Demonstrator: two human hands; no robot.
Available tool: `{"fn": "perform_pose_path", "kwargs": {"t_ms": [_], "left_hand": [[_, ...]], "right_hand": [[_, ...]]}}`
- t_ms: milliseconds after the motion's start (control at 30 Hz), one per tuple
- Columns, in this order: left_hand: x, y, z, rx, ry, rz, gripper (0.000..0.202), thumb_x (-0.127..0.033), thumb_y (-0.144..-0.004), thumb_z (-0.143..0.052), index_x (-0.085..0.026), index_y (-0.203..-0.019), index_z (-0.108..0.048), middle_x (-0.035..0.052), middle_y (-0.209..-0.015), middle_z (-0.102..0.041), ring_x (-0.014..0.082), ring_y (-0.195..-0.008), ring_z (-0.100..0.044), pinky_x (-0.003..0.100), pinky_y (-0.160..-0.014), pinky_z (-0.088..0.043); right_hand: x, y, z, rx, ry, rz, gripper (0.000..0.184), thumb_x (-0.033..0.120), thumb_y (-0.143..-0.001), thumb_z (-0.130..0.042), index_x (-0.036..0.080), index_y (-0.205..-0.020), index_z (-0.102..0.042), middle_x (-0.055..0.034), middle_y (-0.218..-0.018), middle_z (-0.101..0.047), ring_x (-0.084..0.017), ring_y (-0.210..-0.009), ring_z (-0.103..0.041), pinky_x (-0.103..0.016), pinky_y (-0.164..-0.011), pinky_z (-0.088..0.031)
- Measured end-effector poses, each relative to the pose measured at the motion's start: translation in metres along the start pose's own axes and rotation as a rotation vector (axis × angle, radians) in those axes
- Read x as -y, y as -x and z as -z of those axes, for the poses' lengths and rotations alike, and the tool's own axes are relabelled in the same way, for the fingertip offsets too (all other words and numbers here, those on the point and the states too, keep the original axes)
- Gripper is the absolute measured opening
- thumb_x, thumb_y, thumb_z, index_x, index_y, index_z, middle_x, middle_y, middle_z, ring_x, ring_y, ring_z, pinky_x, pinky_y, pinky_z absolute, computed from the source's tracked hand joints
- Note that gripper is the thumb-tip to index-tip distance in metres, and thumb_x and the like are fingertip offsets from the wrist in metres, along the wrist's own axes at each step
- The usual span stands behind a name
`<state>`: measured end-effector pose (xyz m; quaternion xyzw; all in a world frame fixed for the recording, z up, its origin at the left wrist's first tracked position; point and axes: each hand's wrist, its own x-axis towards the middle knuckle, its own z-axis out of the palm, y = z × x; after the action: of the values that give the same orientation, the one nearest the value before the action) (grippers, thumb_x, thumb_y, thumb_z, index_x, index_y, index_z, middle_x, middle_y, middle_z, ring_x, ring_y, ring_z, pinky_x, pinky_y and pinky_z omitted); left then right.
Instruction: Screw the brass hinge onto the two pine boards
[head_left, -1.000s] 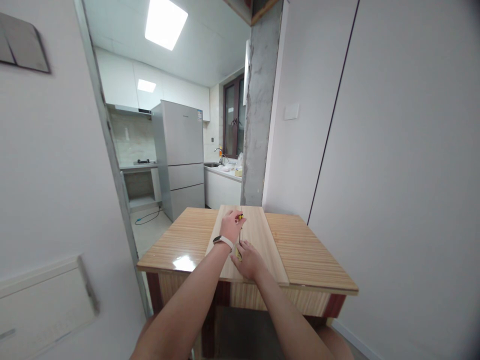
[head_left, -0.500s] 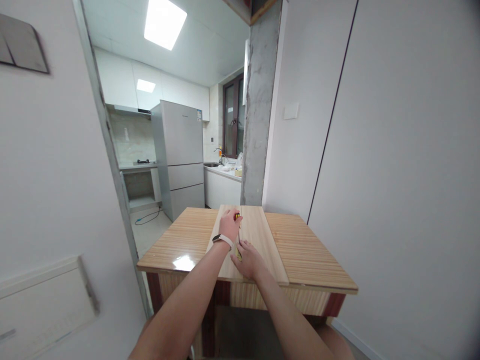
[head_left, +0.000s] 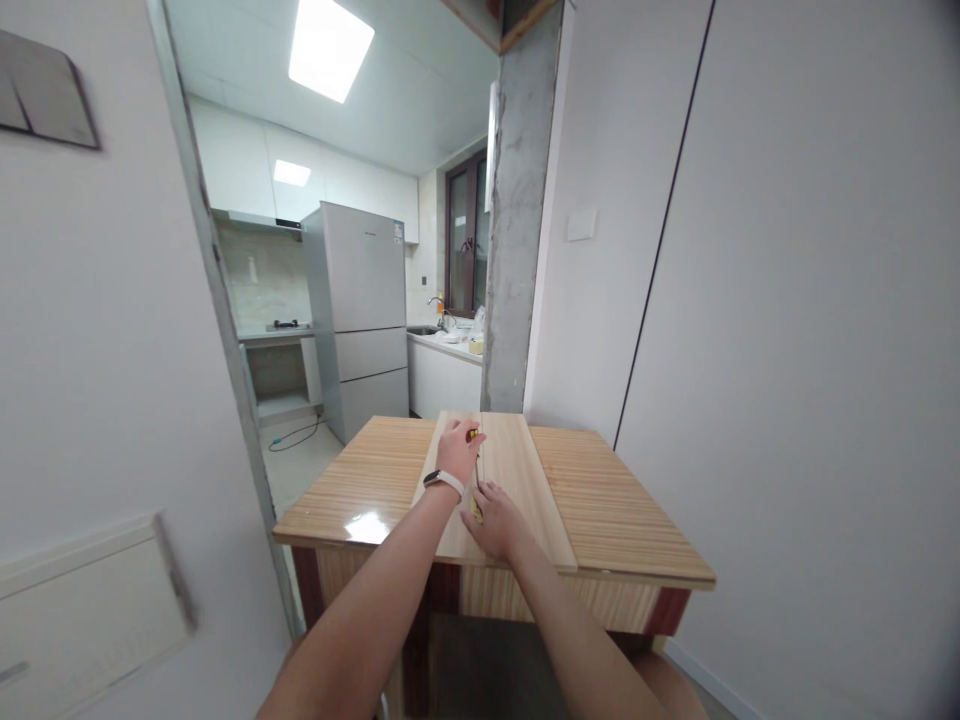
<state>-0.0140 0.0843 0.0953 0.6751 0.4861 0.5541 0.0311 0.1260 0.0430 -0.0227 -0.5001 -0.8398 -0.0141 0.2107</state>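
On the table lies a pale wooden board [head_left: 525,480] with a thin dark line along it. Over its far part, my left hand [head_left: 456,450], with a banded watch at the wrist, is closed on a small red, yellow and black tape measure [head_left: 472,435]. A narrow strip runs from it toward me. Nearer the front, my right hand [head_left: 499,520] rests low over the board, its fingers curled at the yellow end of the tape [head_left: 477,510]. Those fingers partly cover this end.
The wood-grain table [head_left: 615,500] extends to both sides of the board. Beyond it stand a grey refrigerator [head_left: 371,280] and a kitchen counter [head_left: 446,375] with a sink. A bare concrete pillar [head_left: 517,230] and white wall panels are close on the right.
Both hands keep almost the same places on the board. The tape measure in my left hand has tilted very slightly; little else differs.
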Motion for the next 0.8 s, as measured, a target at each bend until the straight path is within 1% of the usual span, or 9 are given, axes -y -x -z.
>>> {"fn": "perform_pose_path", "kwargs": {"t_ms": [233, 400, 467, 567, 633, 800], "left_hand": [[-0.0043, -0.0005, 0.0015, -0.001, -0.029, 0.015, 0.014, -0.019, -0.088, -0.073, -0.022, -0.102, -0.073, 0.0042, -0.099, -0.064, 0.0161, -0.083, -0.063, 0.030, -0.083, -0.050], [-0.0077, 0.0001, 0.0025, 0.010, -0.020, 0.010, 0.014, -0.017, -0.089, -0.070, -0.022, -0.102, -0.073, 0.0053, -0.101, -0.066, 0.0177, -0.085, -0.064, 0.032, -0.084, -0.051], [-0.0085, 0.0001, 0.0014, 0.032, 0.007, -0.012, 0.019, -0.013, -0.090, -0.066, -0.022, -0.105, -0.073, 0.0062, -0.104, -0.068, 0.0183, -0.090, -0.065, 0.032, -0.088, -0.052], [-0.0087, 0.0006, -0.0015, 0.055, 0.044, -0.025, 0.029, -0.008, -0.091, -0.060, -0.022, -0.115, -0.071, 0.0074, -0.111, -0.070, 0.0189, -0.099, -0.066, 0.034, -0.095, -0.051], [-0.0082, 0.0012, -0.0032, 0.062, 0.060, -0.008, 0.031, -0.008, -0.092, -0.061, -0.021, -0.118, -0.070, 0.0078, -0.112, -0.071, 0.0189, -0.100, -0.067, 0.035, -0.096, -0.051], [-0.0061, 0.0022, -0.0034, 0.073, 0.088, -0.006, 0.023, -0.016, -0.090, -0.069, -0.022, -0.113, -0.072, 0.0065, -0.108, -0.070, 0.0167, -0.093, -0.068, 0.034, -0.092, -0.053]], "right_hand": [[0.0028, 0.0012, 0.0051, -0.014, -0.028, 0.004, 0.068, 0.060, -0.100, -0.043, 0.016, -0.152, -0.051, -0.0176, -0.156, -0.046, -0.030, -0.148, -0.036, -0.047, -0.121, -0.026], [0.0044, 0.0015, 0.0078, -0.009, -0.041, 0.003, 0.066, 0.057, -0.100, -0.045, 0.018, -0.154, -0.048, -0.0167, -0.157, -0.046, -0.030, -0.148, -0.036, -0.048, -0.121, -0.026], [0.0046, 0.0014, 0.0076, -0.010, -0.045, 0.003, 0.067, 0.057, -0.100, -0.045, 0.017, -0.154, -0.048, -0.0168, -0.157, -0.046, -0.030, -0.148, -0.036, -0.048, -0.121, -0.026], [0.0043, 0.0015, 0.0064, -0.004, -0.050, -0.006, 0.068, 0.059, -0.100, -0.045, 0.017, -0.154, -0.048, -0.0168, -0.157, -0.045, -0.030, -0.149, -0.034, -0.048, -0.122, -0.025], [0.0041, 0.0016, 0.0058, 0.001, -0.052, -0.010, 0.069, 0.059, -0.100, -0.044, 0.017, -0.154, -0.047, -0.0167, -0.158, -0.045, -0.030, -0.150, -0.034, -0.047, -0.122, -0.024], [0.0041, 0.0018, 0.0059, -0.015, -0.048, 0.001, 0.067, 0.058, -0.100, -0.044, 0.015, -0.152, -0.050, -0.0173, -0.156, -0.047, -0.030, -0.148, -0.036, -0.047, -0.122, -0.025]]}}
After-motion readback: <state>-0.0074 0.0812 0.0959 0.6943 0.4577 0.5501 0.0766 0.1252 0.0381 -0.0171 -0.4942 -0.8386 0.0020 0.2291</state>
